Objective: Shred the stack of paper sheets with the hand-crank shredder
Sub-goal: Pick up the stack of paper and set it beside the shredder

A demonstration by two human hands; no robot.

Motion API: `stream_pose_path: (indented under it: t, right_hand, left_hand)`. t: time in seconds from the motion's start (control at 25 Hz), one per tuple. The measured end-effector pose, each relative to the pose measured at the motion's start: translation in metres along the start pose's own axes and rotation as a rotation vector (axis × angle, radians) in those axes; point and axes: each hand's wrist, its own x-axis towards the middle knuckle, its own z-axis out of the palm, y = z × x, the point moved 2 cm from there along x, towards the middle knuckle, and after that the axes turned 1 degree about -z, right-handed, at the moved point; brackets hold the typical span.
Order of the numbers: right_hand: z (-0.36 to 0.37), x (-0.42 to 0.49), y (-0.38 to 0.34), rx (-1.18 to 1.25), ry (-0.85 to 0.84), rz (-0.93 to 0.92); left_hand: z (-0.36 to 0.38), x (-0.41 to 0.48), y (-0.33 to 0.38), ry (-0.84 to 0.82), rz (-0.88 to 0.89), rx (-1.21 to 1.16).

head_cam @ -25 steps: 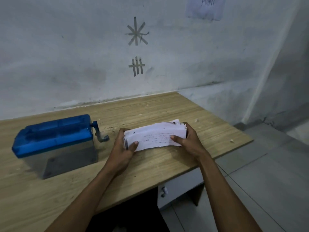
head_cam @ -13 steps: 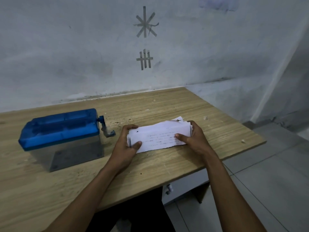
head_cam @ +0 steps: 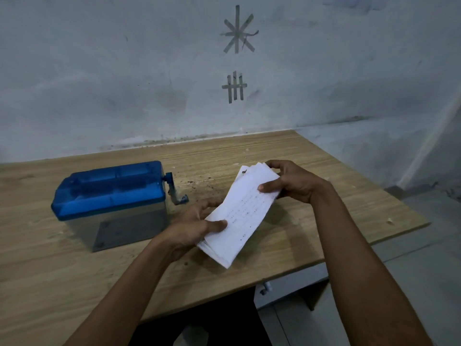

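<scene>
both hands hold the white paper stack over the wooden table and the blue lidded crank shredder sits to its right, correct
Not quite. In the head view the blue-lidded clear crank shredder stands left of the white paper stack, not right. The left hand and right hand do hold it over the wooden table.

No words or numbers can be made out. On the wall (head_cam: 99, 71), at 12 o'clock, grey tape strips form two signs: a star (head_cam: 238, 31) of crossed strips and, just below it, a tally mark (head_cam: 234, 86) of several uprights crossed by one bar. The top sheet of the stack (head_cam: 245, 211), toward 6 o'clock from these, carries rows of small dark print, too fine to read.
</scene>
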Motion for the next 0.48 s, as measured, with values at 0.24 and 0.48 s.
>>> stream_pose_path:
  t: [0.24,0.48]
  right_hand:
    - [0.053,0.021,0.005,0.299,0.112,0.145]
    - [0.087,0.041,0.030,-0.025,0.109,0.093]
  left_hand:
    - [0.009,0.001,-0.010,0.279,-0.029,-0.132]
    - [0.008,-0.008,-0.032,0.417,0.091,0.741]
